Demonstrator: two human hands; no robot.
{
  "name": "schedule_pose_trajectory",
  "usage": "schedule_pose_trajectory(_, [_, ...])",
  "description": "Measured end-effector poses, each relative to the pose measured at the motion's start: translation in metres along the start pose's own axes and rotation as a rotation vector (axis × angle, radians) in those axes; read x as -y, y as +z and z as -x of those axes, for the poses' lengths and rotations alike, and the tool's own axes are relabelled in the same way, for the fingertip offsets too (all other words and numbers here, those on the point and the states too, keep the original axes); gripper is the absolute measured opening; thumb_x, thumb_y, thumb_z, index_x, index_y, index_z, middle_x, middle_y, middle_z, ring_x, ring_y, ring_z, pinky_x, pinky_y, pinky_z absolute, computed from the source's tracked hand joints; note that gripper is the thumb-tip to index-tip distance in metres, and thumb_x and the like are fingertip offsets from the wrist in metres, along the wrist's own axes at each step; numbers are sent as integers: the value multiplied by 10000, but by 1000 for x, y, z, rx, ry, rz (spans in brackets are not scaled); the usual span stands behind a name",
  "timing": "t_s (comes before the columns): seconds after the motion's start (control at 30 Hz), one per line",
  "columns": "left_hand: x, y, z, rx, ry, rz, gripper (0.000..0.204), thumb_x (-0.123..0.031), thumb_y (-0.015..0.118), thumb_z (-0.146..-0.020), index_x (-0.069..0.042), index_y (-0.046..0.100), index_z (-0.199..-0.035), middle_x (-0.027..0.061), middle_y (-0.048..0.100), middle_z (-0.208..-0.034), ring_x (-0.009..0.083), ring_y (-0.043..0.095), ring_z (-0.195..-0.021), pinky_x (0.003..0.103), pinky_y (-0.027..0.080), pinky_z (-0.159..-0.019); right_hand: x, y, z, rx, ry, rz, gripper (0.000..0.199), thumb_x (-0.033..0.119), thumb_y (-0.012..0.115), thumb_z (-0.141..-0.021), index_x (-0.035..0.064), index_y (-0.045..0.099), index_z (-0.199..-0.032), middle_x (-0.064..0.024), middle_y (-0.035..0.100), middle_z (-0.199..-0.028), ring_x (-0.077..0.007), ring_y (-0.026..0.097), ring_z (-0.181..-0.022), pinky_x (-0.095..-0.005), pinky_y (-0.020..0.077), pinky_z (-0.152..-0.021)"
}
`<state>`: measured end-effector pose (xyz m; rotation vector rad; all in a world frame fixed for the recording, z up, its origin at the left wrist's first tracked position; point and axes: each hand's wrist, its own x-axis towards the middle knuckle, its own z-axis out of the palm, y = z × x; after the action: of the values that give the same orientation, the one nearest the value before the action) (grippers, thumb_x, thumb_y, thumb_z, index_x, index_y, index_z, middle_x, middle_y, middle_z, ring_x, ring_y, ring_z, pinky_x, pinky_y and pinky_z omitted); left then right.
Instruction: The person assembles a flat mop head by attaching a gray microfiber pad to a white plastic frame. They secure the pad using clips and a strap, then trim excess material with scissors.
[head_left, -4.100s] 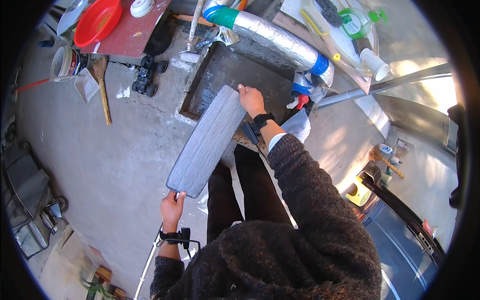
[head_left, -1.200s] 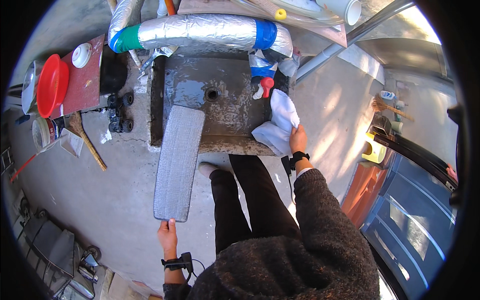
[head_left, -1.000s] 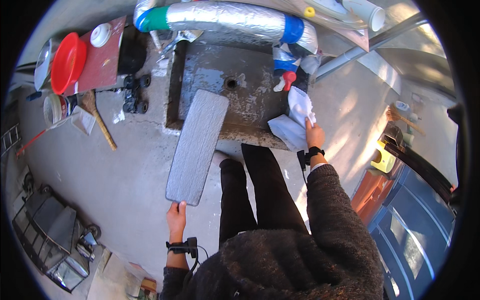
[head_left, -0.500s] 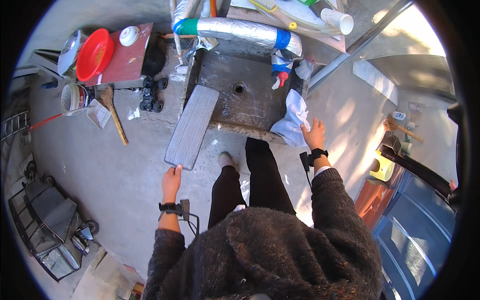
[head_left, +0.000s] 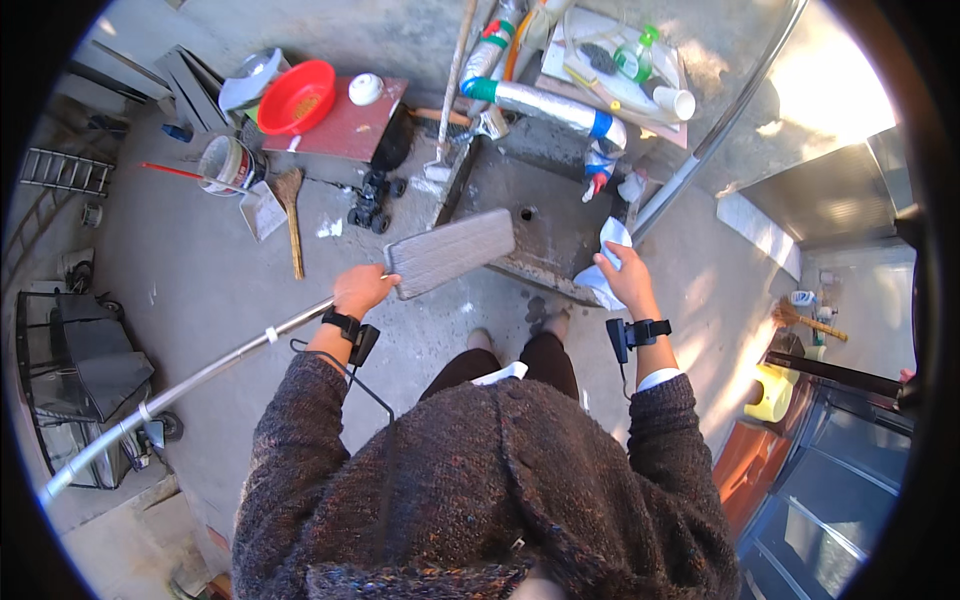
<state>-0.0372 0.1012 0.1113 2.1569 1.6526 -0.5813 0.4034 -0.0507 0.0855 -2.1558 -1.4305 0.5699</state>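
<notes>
My left hand point(head_left: 364, 290) grips a flat mop by its silver pole point(head_left: 215, 362), close to the head. The mop's grey rectangular pad point(head_left: 452, 252) lies tilted across the near left edge of a low concrete sink point(head_left: 553, 270). At the sink's right corner, a white cloth point(head_left: 612, 236) hangs over the rim. The fingers of my right hand point(head_left: 624, 275) are closed on this cloth, hiding part of it. A tap with a red tip point(head_left: 597, 184) and a foil-wrapped pipe point(head_left: 545, 102) are above the sink.
Left of the sink are a red basin point(head_left: 297, 97) on a reddish board point(head_left: 362, 130), a small broom point(head_left: 289, 200), a dustpan point(head_left: 263, 212) and a bucket point(head_left: 228, 165). A slanting metal pole point(head_left: 690, 165) rises on the right. A yellow stool point(head_left: 768, 393) stands farther right.
The mop pad has swung from steep to nearly level, its near end moving up, and its pole has come into view at left. The cloth is lifted and bunched under my right hand.
</notes>
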Motion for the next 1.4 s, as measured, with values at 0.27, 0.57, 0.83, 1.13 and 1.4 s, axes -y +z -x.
schedule_pose_trajectory(0.27, [-125,-11,18,-45,440,-149,448,-505,590,-851,-92,690,-991,166,687,-955,353,646,-954,464,510,-798,168,-33,11,148,-510,-288,546,343,681,-854,12,550,-1267,-178,593,-1222,-293,583,-1137,-355,460,-958])
schedule_pose_trajectory(0.57, [-335,75,65,-650,1320,-61,313,-332,631,-811,-66,730,-943,132,686,-1011,294,626,-1018,409,502,-807,244,-133,61,354,-759,-502,1004,404,736,-790,-67,159,-1463,-304,407,-1402,-348,448,-1295,-359,355,-1076])
schedule_pose_trajectory(0.83, [-457,129,161,-199,1432,-867,283,-280,616,-811,-67,730,-959,123,667,-1083,277,603,-1046,396,484,-830,140,-244,118,-73,-330,-732,296,281,659,-885,24,541,-969,-10,580,-703,-63,523,-538,-243,450,-491])
schedule_pose_trajectory(1.13, [-475,134,216,-900,2211,-919,502,-220,503,-852,-16,516,-1310,111,358,-1477,251,347,-1340,421,272,-1085,24,-341,267,-1088,178,-397,191,242,667,-901,92,551,-915,18,583,-674,-63,513,-462,-210,411,-411])
schedule_pose_trajectory(1.4, [-474,177,213,335,1310,480,875,-440,738,-751,23,343,-1379,230,338,-1414,375,348,-1319,443,347,-1056,26,-354,422,-1771,-109,-611,192,189,601,-950,74,467,-876,-11,475,-594,-84,446,-459,-216,374,-412])
